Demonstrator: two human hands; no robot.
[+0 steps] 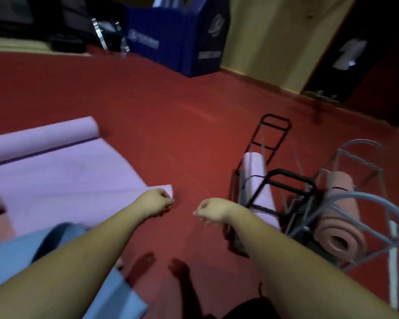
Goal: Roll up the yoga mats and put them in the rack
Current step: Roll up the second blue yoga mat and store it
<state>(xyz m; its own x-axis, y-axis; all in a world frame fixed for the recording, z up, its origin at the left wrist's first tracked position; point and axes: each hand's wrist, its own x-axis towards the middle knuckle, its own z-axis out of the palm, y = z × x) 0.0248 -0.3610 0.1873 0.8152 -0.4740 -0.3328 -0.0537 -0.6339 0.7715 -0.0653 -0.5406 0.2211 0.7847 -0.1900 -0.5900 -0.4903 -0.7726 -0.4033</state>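
So the left hand (156, 202) is down at the near corner of the purple mat (62, 178), fingers curled and looking like they pinch that corner, probably to lift it and start the roll from this end. Picture's blurry, so I can't swear to the pinch. The mat lies mostly flat on the red floor (159, 111), with its far end already curled into a roll. The right hand (213, 209) hangs just beside the left one, fingers loosely curled and holding nothing, likely on its way to take the same edge.

Off to the right is the black rack (283, 180) with a rolled purple mat (257, 180) sitting in it, and a grey wire rack (366, 203) right next to it with a rolled pink mat (341, 226) inside. So two are done, I'd say.

A blue mat (12, 256) lies at the lower left, overlapping the purple one's near edge, which could snag the rolling. Another pink bit shows at the far left. A dark blue folded pad (182, 38) stands by the wall, well out of the way.
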